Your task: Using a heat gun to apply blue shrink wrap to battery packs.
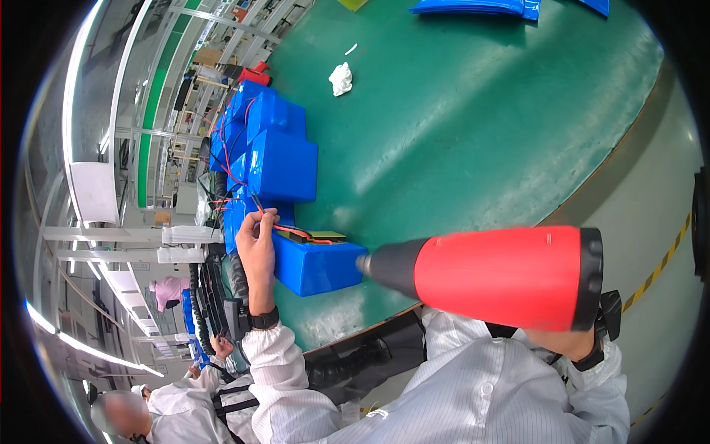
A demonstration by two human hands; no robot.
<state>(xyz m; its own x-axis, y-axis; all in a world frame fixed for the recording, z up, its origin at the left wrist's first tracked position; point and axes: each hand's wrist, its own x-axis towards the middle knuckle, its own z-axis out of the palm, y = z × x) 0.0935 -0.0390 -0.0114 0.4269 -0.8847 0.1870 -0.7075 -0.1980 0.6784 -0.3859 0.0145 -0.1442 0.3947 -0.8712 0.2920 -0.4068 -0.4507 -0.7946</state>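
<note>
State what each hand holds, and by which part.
Left hand: red and black wires, near their ends. Right hand: red heat gun, seemingly by its handle, which is hidden.

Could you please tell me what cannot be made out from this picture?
All in the head view:
- Right hand: its fingers and the grip they take are hidden behind the body of the red heat gun.
- Nozzle tip: blurred, so its opening is unclear.
- Wire ends by the left hand: too small to tell whether they are bare.
- Flat blue items: cut off by the upper edge.
</note>
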